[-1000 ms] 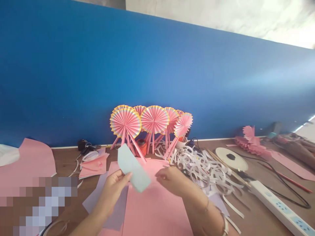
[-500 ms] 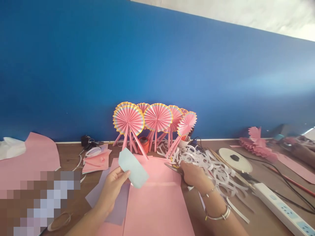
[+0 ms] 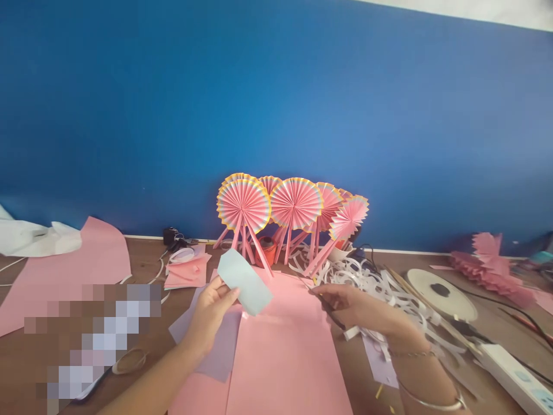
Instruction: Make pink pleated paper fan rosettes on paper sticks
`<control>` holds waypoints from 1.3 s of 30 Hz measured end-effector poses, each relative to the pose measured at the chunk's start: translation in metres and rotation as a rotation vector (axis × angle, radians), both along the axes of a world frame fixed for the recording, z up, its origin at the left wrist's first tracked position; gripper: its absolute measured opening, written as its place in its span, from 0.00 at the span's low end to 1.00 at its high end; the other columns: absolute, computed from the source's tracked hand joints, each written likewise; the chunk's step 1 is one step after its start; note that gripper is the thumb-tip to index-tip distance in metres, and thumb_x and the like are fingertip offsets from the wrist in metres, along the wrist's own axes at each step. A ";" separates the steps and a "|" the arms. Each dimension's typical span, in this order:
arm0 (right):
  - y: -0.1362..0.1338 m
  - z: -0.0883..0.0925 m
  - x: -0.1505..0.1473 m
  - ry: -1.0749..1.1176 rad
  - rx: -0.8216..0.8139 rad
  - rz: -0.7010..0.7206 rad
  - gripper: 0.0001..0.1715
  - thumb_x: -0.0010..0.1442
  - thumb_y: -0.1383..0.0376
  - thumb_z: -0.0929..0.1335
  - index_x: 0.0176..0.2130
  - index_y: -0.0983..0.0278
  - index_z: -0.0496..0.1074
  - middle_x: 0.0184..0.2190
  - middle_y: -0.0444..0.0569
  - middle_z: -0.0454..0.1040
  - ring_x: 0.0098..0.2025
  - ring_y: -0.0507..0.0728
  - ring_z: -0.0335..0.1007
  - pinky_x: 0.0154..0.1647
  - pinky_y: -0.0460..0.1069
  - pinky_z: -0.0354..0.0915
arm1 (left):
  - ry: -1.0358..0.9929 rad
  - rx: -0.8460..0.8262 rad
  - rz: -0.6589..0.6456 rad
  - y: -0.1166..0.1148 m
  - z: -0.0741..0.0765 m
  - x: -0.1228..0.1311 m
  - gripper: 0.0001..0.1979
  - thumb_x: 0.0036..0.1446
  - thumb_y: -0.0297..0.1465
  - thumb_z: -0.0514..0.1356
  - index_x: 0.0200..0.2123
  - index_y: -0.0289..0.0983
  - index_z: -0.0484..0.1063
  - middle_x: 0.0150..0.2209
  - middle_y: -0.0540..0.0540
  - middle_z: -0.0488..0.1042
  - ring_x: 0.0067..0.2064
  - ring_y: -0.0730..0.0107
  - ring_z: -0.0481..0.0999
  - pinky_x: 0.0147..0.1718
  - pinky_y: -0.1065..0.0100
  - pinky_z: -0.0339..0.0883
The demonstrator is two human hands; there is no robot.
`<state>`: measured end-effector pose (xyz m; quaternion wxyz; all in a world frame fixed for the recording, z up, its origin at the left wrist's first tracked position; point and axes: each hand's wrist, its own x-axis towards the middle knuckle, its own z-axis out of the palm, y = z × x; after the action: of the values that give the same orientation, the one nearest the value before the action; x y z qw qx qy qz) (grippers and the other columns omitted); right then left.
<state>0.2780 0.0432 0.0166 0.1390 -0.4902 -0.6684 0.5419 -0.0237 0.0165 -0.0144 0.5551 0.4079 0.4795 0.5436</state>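
Note:
Pinched between thumb and fingers of my left hand [image 3: 212, 308] is a pale blue piece of paper [image 3: 245, 283] with angled upper corners. It is held above the pink paper sheets [image 3: 285, 357]. At the right edge of those sheets, my right hand [image 3: 352, 305] is closed around a pair of scissors [image 3: 325, 304], blades toward the upper left. The blades are apart from the blue paper; whether they are spread is unclear. A lilac sheet [image 3: 213, 349] lies partly under my left wrist.
Pleated pink paper fans [image 3: 244, 206] on stick legs stand against the blue wall. Curled white paper strips [image 3: 367, 279] are heaped behind my right hand. Farther right are a pale round disc [image 3: 449, 305] and a power strip [image 3: 514, 374]. Folded pink papers [image 3: 185, 271] lie left.
The view has shifted, so the scene sits farther right. My right hand has turned with the scissors, the blades now pointing more upward. My left hand still holds the blue paper.

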 end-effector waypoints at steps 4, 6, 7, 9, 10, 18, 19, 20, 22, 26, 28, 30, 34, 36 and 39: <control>-0.002 -0.007 -0.031 0.197 -0.096 0.134 0.25 0.41 0.63 0.75 0.39 0.63 0.66 0.28 0.41 0.69 0.25 0.48 0.62 0.21 0.41 0.58 | 0.017 0.018 0.020 -0.001 0.002 -0.002 0.24 0.49 0.37 0.65 0.50 0.38 0.66 0.39 0.45 0.79 0.38 0.66 0.77 0.33 0.70 0.68; -0.003 -0.015 -0.047 0.234 -0.099 0.172 0.26 0.42 0.57 0.76 0.37 0.63 0.64 0.26 0.40 0.67 0.23 0.47 0.59 0.19 0.41 0.56 | 0.023 0.009 0.020 -0.001 0.003 -0.003 0.23 0.50 0.37 0.64 0.49 0.38 0.66 0.40 0.45 0.79 0.38 0.66 0.77 0.33 0.70 0.69; -0.004 -0.020 -0.053 0.235 -0.101 0.179 0.27 0.44 0.54 0.76 0.36 0.63 0.63 0.24 0.39 0.65 0.22 0.46 0.58 0.18 0.41 0.55 | 0.021 0.007 0.019 -0.001 0.003 -0.004 0.22 0.50 0.37 0.64 0.48 0.38 0.66 0.39 0.45 0.79 0.38 0.65 0.77 0.33 0.69 0.70; -0.005 -0.028 -0.062 0.241 -0.096 0.188 0.28 0.45 0.49 0.74 0.35 0.64 0.63 0.23 0.38 0.63 0.20 0.46 0.55 0.16 0.41 0.53 | 0.014 0.010 0.019 -0.001 0.003 -0.004 0.21 0.50 0.37 0.64 0.47 0.38 0.66 0.39 0.44 0.79 0.38 0.63 0.78 0.35 0.67 0.71; -0.005 -0.032 -0.065 0.250 -0.087 0.191 0.28 0.46 0.48 0.74 0.35 0.64 0.63 0.22 0.37 0.62 0.20 0.45 0.55 0.16 0.41 0.52 | 0.015 0.010 0.022 -0.001 0.003 -0.004 0.22 0.50 0.37 0.64 0.47 0.37 0.66 0.39 0.44 0.79 0.38 0.62 0.78 0.35 0.66 0.71; -0.011 -0.044 -0.077 0.264 0.016 0.158 0.23 0.50 0.51 0.73 0.35 0.64 0.65 0.20 0.36 0.60 0.20 0.46 0.54 0.20 0.42 0.52 | 0.042 0.005 0.031 -0.001 0.003 -0.003 0.23 0.50 0.37 0.64 0.49 0.37 0.65 0.39 0.44 0.80 0.38 0.61 0.79 0.34 0.66 0.73; -0.012 -0.044 -0.078 0.265 0.017 0.155 0.23 0.51 0.51 0.73 0.35 0.64 0.64 0.20 0.36 0.60 0.20 0.46 0.54 0.19 0.42 0.52 | 0.042 0.002 0.036 -0.001 0.004 -0.002 0.23 0.49 0.37 0.64 0.48 0.37 0.66 0.39 0.44 0.80 0.38 0.61 0.79 0.33 0.66 0.73; -0.013 -0.043 -0.079 0.264 0.015 0.152 0.23 0.51 0.51 0.73 0.35 0.64 0.64 0.20 0.36 0.61 0.20 0.46 0.55 0.19 0.42 0.52 | 0.041 -0.001 0.039 -0.002 0.004 -0.002 0.23 0.49 0.37 0.64 0.48 0.37 0.66 0.39 0.43 0.79 0.37 0.61 0.79 0.33 0.66 0.73; -0.014 -0.042 -0.081 0.251 -0.007 0.139 0.23 0.51 0.52 0.73 0.35 0.64 0.64 0.20 0.37 0.63 0.20 0.46 0.57 0.18 0.42 0.53 | 0.033 -0.002 0.040 -0.002 0.005 -0.001 0.22 0.49 0.36 0.64 0.47 0.36 0.66 0.39 0.43 0.79 0.36 0.62 0.79 0.33 0.66 0.73; -0.016 -0.041 -0.081 0.226 -0.031 0.103 0.23 0.51 0.52 0.73 0.35 0.64 0.64 0.22 0.40 0.68 0.22 0.48 0.62 0.17 0.41 0.56 | 0.032 -0.004 0.038 -0.002 0.004 -0.001 0.22 0.48 0.36 0.64 0.46 0.35 0.67 0.39 0.42 0.79 0.34 0.63 0.79 0.32 0.66 0.73; -0.015 -0.041 -0.081 0.221 -0.025 0.091 0.22 0.51 0.52 0.73 0.36 0.65 0.65 0.22 0.41 0.69 0.23 0.48 0.63 0.18 0.41 0.57 | 0.040 -0.010 0.034 -0.002 0.003 -0.001 0.22 0.49 0.36 0.64 0.47 0.36 0.66 0.39 0.42 0.79 0.35 0.63 0.79 0.32 0.66 0.73; -0.015 -0.041 -0.081 0.214 -0.026 0.081 0.23 0.50 0.52 0.73 0.36 0.64 0.65 0.22 0.41 0.69 0.23 0.48 0.64 0.17 0.40 0.57 | 0.048 -0.014 0.028 -0.002 0.003 -0.002 0.23 0.49 0.37 0.64 0.48 0.36 0.66 0.39 0.43 0.79 0.35 0.63 0.79 0.33 0.66 0.73; -0.015 -0.041 -0.081 0.211 -0.033 0.064 0.23 0.49 0.52 0.74 0.35 0.65 0.66 0.21 0.41 0.69 0.22 0.48 0.63 0.16 0.40 0.56 | 0.057 -0.020 0.028 -0.002 0.002 -0.002 0.25 0.49 0.37 0.64 0.49 0.36 0.65 0.39 0.43 0.79 0.36 0.62 0.79 0.33 0.66 0.73; -0.015 -0.041 -0.081 0.212 -0.035 0.060 0.23 0.49 0.52 0.74 0.35 0.65 0.66 0.21 0.41 0.69 0.21 0.48 0.63 0.16 0.40 0.56 | 0.060 -0.023 0.031 -0.002 0.002 -0.001 0.25 0.48 0.37 0.64 0.49 0.36 0.65 0.40 0.42 0.79 0.37 0.61 0.79 0.33 0.66 0.73; -0.015 -0.042 -0.081 0.218 -0.038 0.062 0.24 0.48 0.52 0.74 0.35 0.64 0.66 0.21 0.41 0.70 0.21 0.48 0.64 0.16 0.40 0.56 | 0.059 -0.019 0.028 -0.002 0.003 -0.001 0.25 0.48 0.38 0.64 0.49 0.37 0.65 0.40 0.42 0.79 0.38 0.60 0.79 0.33 0.65 0.73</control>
<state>0.1968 0.0281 -0.0254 0.1848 -0.4100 -0.6538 0.6085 -0.0242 0.0145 -0.0115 0.5368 0.4116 0.5067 0.5345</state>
